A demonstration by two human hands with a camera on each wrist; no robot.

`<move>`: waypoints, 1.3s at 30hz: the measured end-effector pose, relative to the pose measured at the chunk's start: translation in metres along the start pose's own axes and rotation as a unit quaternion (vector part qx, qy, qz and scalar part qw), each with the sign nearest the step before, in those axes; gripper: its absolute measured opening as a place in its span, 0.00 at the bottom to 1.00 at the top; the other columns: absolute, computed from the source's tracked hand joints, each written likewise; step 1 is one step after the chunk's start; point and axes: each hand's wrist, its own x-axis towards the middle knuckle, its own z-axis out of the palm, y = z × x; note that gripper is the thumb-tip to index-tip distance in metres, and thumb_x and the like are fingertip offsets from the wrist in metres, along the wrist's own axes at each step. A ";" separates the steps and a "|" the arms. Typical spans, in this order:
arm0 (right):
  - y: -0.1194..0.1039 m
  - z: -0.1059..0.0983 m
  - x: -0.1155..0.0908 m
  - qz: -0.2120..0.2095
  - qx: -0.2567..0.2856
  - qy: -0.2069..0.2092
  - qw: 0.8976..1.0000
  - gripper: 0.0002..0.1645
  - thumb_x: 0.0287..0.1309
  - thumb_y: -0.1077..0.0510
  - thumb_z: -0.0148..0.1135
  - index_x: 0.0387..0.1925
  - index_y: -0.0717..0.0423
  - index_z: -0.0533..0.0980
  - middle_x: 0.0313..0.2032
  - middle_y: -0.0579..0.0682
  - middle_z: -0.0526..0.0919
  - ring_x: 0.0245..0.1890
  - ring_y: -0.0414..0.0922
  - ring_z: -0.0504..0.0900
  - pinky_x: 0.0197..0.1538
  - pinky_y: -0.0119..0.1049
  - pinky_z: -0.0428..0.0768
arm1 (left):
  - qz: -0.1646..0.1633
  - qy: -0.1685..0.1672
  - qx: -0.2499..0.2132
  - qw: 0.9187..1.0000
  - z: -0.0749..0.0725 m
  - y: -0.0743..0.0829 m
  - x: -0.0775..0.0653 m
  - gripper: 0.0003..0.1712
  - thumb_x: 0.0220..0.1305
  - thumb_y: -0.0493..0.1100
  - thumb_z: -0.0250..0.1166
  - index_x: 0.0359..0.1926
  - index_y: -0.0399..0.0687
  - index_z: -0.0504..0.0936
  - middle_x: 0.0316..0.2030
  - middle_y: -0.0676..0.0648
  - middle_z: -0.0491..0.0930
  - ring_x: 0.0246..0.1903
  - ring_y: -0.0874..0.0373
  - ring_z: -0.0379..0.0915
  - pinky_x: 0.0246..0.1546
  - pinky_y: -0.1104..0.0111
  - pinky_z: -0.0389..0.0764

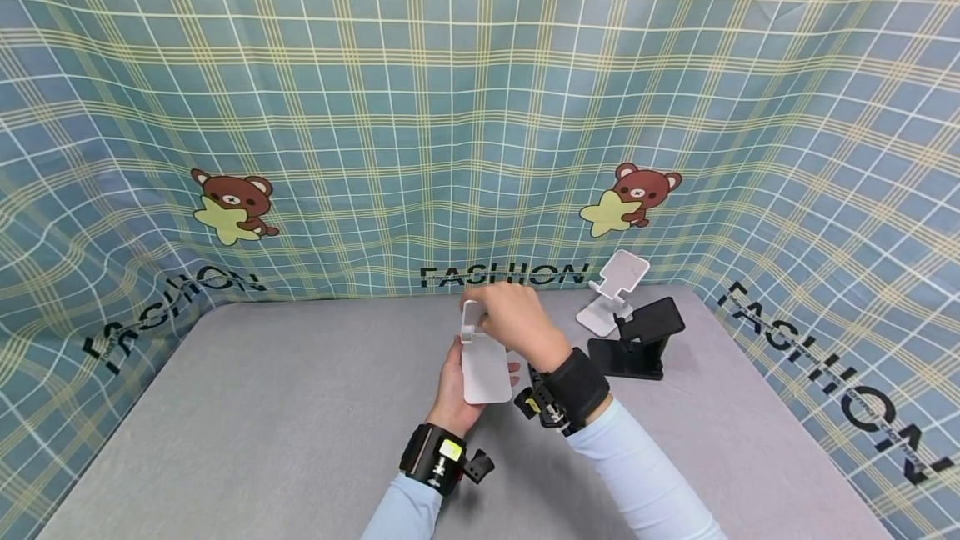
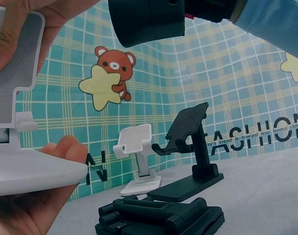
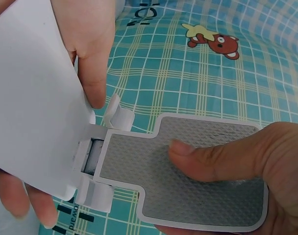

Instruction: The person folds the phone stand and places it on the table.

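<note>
A white phone stand (image 1: 486,373) is held up above the table between both hands. My left hand (image 1: 453,394) grips its flat white base (image 3: 29,93) from beneath, thumb along one edge and fingertips past the other. My right hand (image 1: 517,319) pinches the stand's upper plate, with the thumb (image 3: 203,159) on its grey textured pad (image 3: 134,159). Between base and plate, the hinge and two small white hooks show in the right wrist view. The plate is swung out from the base.
At the right of the grey table (image 1: 300,390) stand another white phone stand (image 1: 624,273) and a black phone stand (image 1: 651,322), both unfolded. A dark folded item (image 2: 159,218) lies in front of them in the left wrist view. Checkered cloth (image 1: 480,107) hangs behind and beside the table.
</note>
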 end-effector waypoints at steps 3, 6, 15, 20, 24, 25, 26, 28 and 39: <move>0.000 0.002 0.000 -0.006 -0.003 0.013 1.000 0.25 0.46 0.71 0.59 0.43 0.44 0.82 0.33 0.47 0.86 0.22 0.41 0.73 0.20 0.30 0.63 | -0.001 0.003 -0.004 1.000 0.000 0.000 0.001 0.34 0.73 0.64 0.24 0.63 0.53 0.64 0.43 0.48 0.81 0.42 0.52 0.81 0.45 0.59 0.81; 0.000 0.003 -0.001 -0.010 -0.006 0.025 1.000 0.26 0.45 0.72 0.58 0.43 0.44 0.83 0.33 0.47 0.86 0.22 0.41 0.74 0.21 0.31 0.63 | -0.001 0.003 -0.003 1.000 0.000 0.001 0.001 0.34 0.73 0.64 0.24 0.62 0.54 0.64 0.42 0.49 0.81 0.41 0.52 0.81 0.44 0.60 0.81; -0.003 0.008 -0.006 -0.010 -0.020 0.048 0.999 0.24 0.46 0.71 0.59 0.42 0.44 0.82 0.32 0.46 0.85 0.19 0.41 0.71 0.20 0.30 0.60 | 0.004 -0.005 -0.001 1.000 0.000 0.001 0.001 0.34 0.73 0.63 0.21 0.62 0.55 0.65 0.44 0.50 0.81 0.41 0.53 0.81 0.43 0.60 0.81; -0.007 0.018 -0.010 -0.037 -0.043 0.083 0.995 0.20 0.45 0.69 0.65 0.39 0.45 0.82 0.32 0.46 0.84 0.22 0.43 0.78 0.20 0.33 0.70 | 0.008 0.018 -0.017 1.000 0.000 0.001 0.000 0.32 0.73 0.64 0.23 0.59 0.59 0.67 0.45 0.54 0.80 0.42 0.58 0.78 0.45 0.59 0.78; -0.010 0.028 -0.016 -0.050 -0.062 0.117 0.990 0.18 0.44 0.69 0.66 0.36 0.45 0.81 0.29 0.45 0.82 0.20 0.43 0.78 0.19 0.34 0.71 | 0.007 0.039 -0.022 0.999 -0.001 0.001 0.000 0.31 0.72 0.64 0.25 0.57 0.61 0.69 0.44 0.57 0.80 0.44 0.63 0.76 0.44 0.64 0.76; -0.010 0.031 -0.018 -0.051 -0.065 0.123 0.989 0.18 0.45 0.69 0.66 0.36 0.45 0.81 0.28 0.45 0.81 0.20 0.43 0.77 0.18 0.34 0.71 | 0.006 0.044 -0.022 0.999 -0.001 0.001 -0.001 0.30 0.73 0.64 0.25 0.56 0.62 0.70 0.44 0.58 0.80 0.43 0.64 0.76 0.43 0.67 0.76; -0.011 0.033 -0.019 -0.053 -0.067 0.129 0.988 0.19 0.44 0.70 0.66 0.36 0.45 0.81 0.28 0.45 0.81 0.20 0.43 0.77 0.18 0.34 0.70 | 0.005 0.046 -0.023 0.999 -0.002 0.001 -0.001 0.30 0.73 0.64 0.25 0.54 0.62 0.71 0.43 0.58 0.80 0.43 0.65 0.77 0.43 0.69 0.76; -0.012 0.036 -0.022 -0.055 -0.068 0.139 0.986 0.19 0.45 0.70 0.66 0.36 0.45 0.81 0.28 0.44 0.81 0.21 0.43 0.78 0.18 0.34 0.70 | 0.006 0.047 -0.023 0.999 -0.002 0.002 -0.001 0.31 0.73 0.64 0.25 0.52 0.61 0.72 0.41 0.59 0.81 0.41 0.66 0.77 0.41 0.71 0.76; -0.019 0.051 -0.035 -0.068 -0.077 0.179 0.978 0.22 0.45 0.72 0.65 0.38 0.45 0.82 0.35 0.43 0.83 0.31 0.43 0.81 0.17 0.31 0.69 | 0.004 0.051 -0.044 0.998 -0.005 0.004 -0.001 0.30 0.73 0.64 0.27 0.48 0.62 0.74 0.39 0.60 0.82 0.39 0.68 0.79 0.38 0.75 0.77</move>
